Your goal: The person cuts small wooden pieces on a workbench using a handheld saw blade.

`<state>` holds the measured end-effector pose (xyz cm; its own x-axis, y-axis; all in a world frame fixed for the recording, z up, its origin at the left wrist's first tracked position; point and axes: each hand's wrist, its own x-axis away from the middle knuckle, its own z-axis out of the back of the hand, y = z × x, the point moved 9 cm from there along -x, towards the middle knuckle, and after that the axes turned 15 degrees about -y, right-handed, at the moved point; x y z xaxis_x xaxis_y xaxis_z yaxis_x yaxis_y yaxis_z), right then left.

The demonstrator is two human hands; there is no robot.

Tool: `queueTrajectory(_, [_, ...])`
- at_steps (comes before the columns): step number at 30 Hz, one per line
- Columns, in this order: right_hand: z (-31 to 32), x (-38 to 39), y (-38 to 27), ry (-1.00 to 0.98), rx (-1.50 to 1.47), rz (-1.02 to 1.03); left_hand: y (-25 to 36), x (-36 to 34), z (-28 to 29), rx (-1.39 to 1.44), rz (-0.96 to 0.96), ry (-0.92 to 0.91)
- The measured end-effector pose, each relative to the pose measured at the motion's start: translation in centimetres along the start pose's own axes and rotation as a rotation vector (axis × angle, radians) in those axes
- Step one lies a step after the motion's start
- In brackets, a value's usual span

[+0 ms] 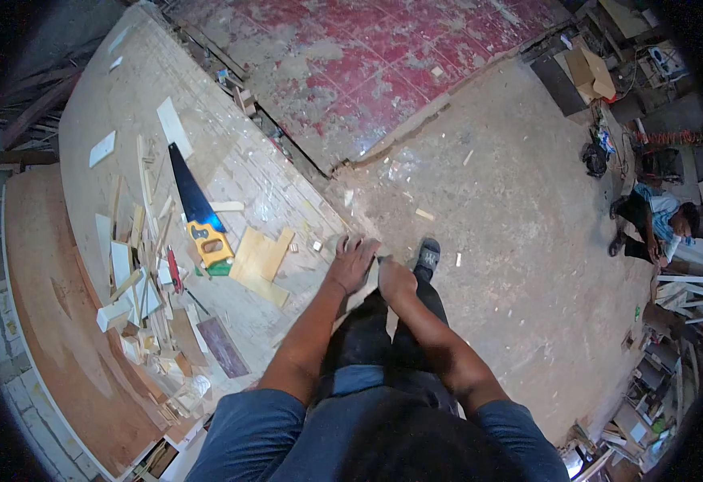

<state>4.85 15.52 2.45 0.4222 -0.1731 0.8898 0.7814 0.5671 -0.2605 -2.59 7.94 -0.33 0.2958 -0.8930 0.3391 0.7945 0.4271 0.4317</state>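
Observation:
My left hand point(353, 263) lies at the right edge of the pale workbench point(263, 177), its fingers stretched and slightly apart. Close beside it, my right hand point(397, 281) is closed in a fist. A small dark tip shows by that fist, but what it grips is too hidden to name. Between the hands a narrow pale strip point(373, 278) is partly visible. Two small wooden blocks lie just left of my left hand, one of them a pale cube point(317, 246). Farther left are flat light-wood pieces point(256, 255) and a handsaw point(209, 243) with a yellow handle and dark blade.
Wood offcuts point(130, 281), a red-handled tool point(175, 271) and a dark rectangular board point(223, 347) clutter the bench's left part. A curved brown panel point(62, 321) borders it. To the right, a seated person point(652, 225) is near piled scrap. Small chips dot the concrete floor point(520, 281).

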Motion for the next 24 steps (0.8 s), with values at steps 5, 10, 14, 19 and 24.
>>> queueTrajectory(5, [-0.9,1.6,-0.6,-0.030,0.079,-0.009,-1.5,0.8,-1.1,0.030,0.040,-0.002])
queueTrajectory(10, [-0.2,-2.4,-1.0,0.089,0.070,0.022,0.4,-0.3,-0.7,0.009,-0.024,0.031])
queueTrajectory(14, [0.2,0.6,-3.0,-0.026,0.152,0.142,-1.5,0.6,-1.1,-0.010,0.026,0.017])
queueTrajectory(19, [0.7,-1.7,-1.5,0.027,0.025,0.004,0.4,-0.4,0.4,-0.035,-0.007,-0.017])
queueTrajectory(24, [0.5,2.6,-2.0,-0.106,0.134,0.043,-1.0,0.8,-1.2,-0.005,0.089,-0.129])
